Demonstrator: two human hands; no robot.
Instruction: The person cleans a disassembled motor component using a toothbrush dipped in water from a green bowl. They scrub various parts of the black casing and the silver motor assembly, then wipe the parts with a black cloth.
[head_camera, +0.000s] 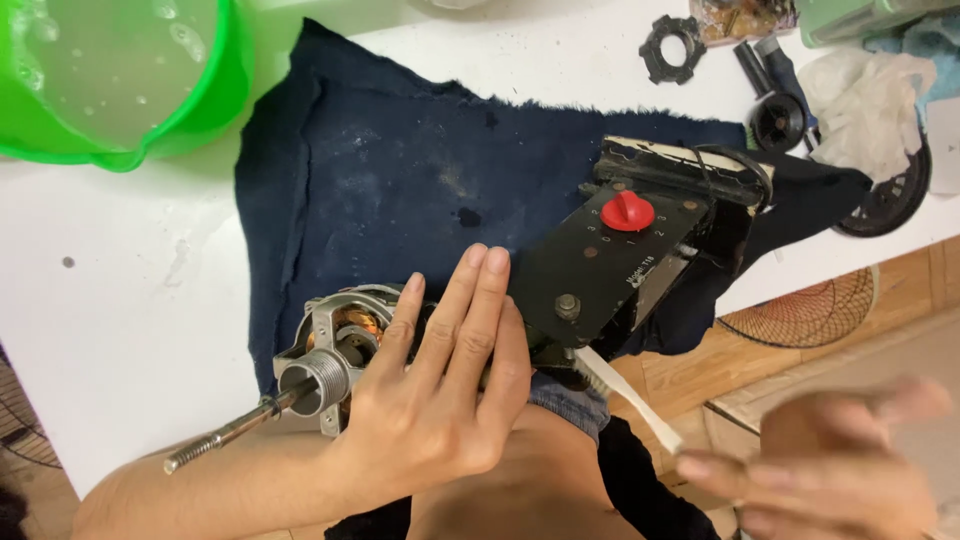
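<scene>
- Left hand: open, fingers flat, pressed palm-down on the fan motor.
- Fan motor: lies at the near edge of the white tabletop, on a dark blue cloth; its threaded shaft juts past that edge.
- Black switch housing with red knob adjoins the motor.
- Right hand: blurred, off the table's near right corner, gripping a white brush handle.
- Green basin sits at the far left corner.

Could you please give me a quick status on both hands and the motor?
Left hand flat on fan motor, steadying it. Right hand blurred, holding white brush. Motor on dark cloth.
</scene>
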